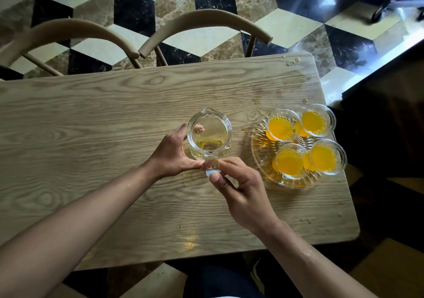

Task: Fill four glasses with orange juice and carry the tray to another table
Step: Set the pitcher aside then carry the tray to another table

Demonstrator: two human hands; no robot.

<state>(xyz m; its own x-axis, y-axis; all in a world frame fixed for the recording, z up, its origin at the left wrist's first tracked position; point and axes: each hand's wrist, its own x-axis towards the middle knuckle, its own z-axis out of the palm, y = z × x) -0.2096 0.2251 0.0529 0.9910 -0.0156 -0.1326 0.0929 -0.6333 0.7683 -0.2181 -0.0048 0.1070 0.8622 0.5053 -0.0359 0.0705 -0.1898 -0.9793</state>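
pouring looks done: all four glasses [281,128] hold orange juice on the glass tray [261,160] at the table's [91,118] right edge. my left hand [174,153] cups the nearly empty jug [208,135] mid-table, my right hand [241,187] pinches its handle. next i'd let go, then grip the tray at both sides and lift level; spill drops nearby.

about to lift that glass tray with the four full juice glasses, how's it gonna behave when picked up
Probably heavy for its size: the glass tray carries four glasses filled near the rim. Likely sloshy and tip-prone, since the glasses stand loose and juice already pools under them. Possibly slippery too; wet drips dot the table nearby. It hangs slightly over the table edge.
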